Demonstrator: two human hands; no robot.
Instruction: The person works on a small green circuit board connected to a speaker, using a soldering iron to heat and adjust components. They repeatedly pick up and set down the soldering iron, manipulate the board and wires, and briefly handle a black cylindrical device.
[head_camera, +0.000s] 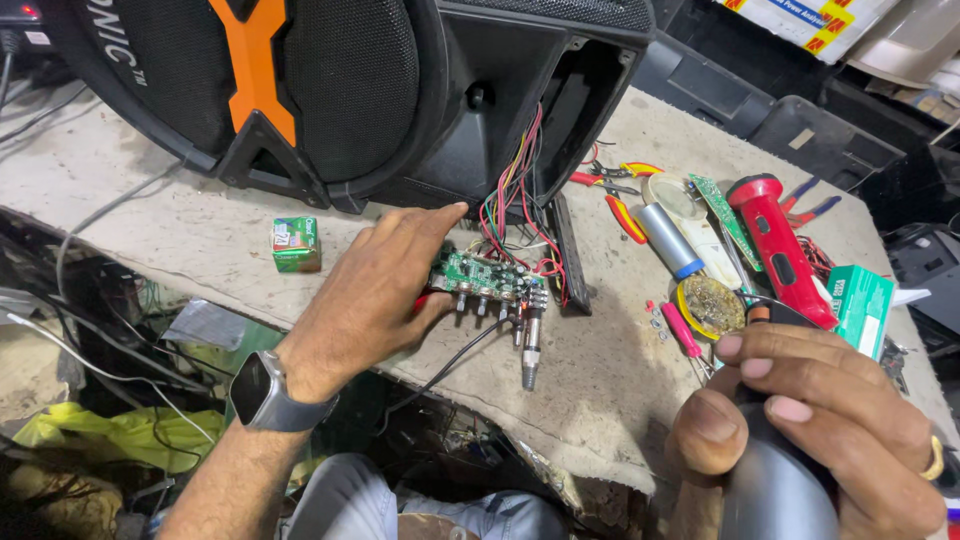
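A circuit board (487, 279) lies on the workbench (200, 240), touching the fingers (425, 225) of the left hand (375, 295). Behind those fingers stands a large speaker cabinet (330, 90); wires (515, 190) run from its open side down to the board. Left of the fingers sits a small box (296, 244). Right of the board lie pliers (612, 185) and a torch (780, 245). Nearest the viewer, the right hand (815, 420) has its fingers (790, 375) wrapped around a cylindrical tool (775, 490).
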